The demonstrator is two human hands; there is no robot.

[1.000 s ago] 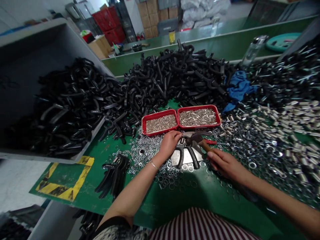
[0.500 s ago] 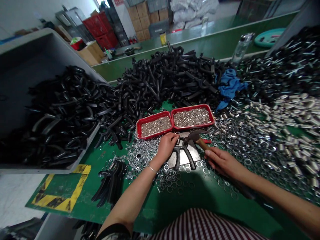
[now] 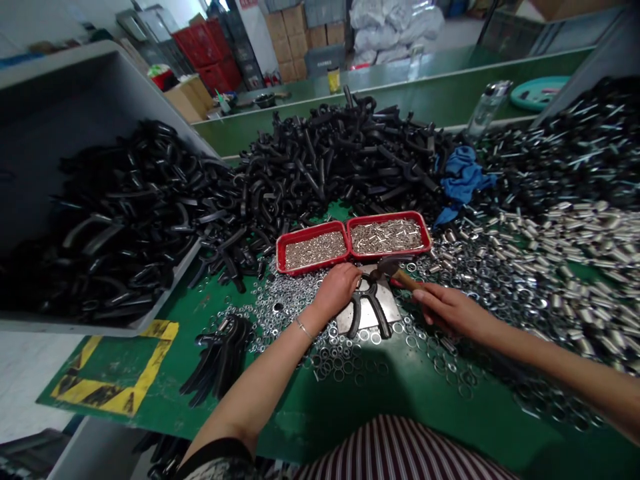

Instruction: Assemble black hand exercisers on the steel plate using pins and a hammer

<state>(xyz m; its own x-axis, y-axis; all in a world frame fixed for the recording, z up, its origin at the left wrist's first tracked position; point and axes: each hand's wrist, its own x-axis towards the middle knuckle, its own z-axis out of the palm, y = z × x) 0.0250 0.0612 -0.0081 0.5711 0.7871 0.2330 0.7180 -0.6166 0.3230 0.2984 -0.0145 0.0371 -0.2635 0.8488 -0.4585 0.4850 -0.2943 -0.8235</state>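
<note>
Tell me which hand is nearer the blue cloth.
Right. The right hand is almost straight in front of the blue cloth; the left hand is in front but well left.

The left hand (image 3: pixel 340 288), a bracelet on its wrist, reached in from the desk's near edge, fingertips pinched together; the right hand (image 3: pixel 445 307) was closed, its forearm slanting toward the lower right.

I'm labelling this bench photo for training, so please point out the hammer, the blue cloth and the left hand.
hammer (image 3: pixel 408 281): head view, wooden handle
blue cloth (image 3: pixel 461 175): head view, bunched middle
left hand (image 3: pixel 336 291): head view, back
</note>
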